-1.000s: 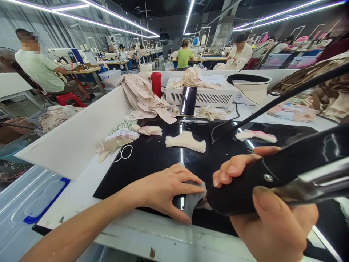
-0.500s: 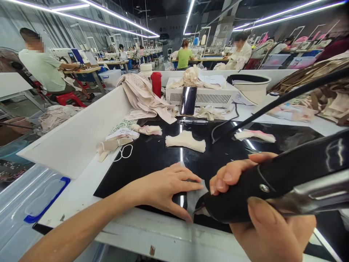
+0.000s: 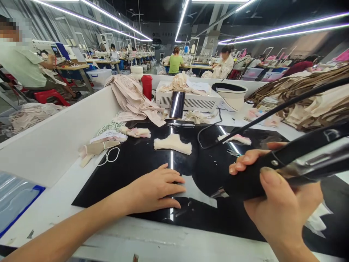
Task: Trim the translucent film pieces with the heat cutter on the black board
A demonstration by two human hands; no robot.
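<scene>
A person's right hand (image 3: pixel 286 200) grasps one black tool (image 3: pixel 252 183) over a black mat (image 3: pixel 120 167) on a white table (image 3: pixel 152 233), the grip closed around its barrel. The tool's long axis slants down from the right edge of view; its metal tip (image 3: pixel 220 193) points left, at the right-hand part of a grey sheet (image 3: pixel 200 191). Whether tip and sheet touch cannot be told. The single sheet lies on the mat, its long axis running aslant from far left to near right. The left hand (image 3: pixel 160 185), grip wide and fingers loosely spread, rests at the sheet's left end.

Beyond lie one cream stack (image 3: pixel 172 144), lengthwise across the view, and two pink-and-cream bundles (image 3: pixel 137 132), one to each side. Farther back: one pen (image 3: pixel 181 124) lying crosswise, one phone (image 3: pixel 177 104) propped up, one red cup (image 3: pixel 147 87). One white scrap (image 3: pixel 316 220) lies near the right wrist.
</scene>
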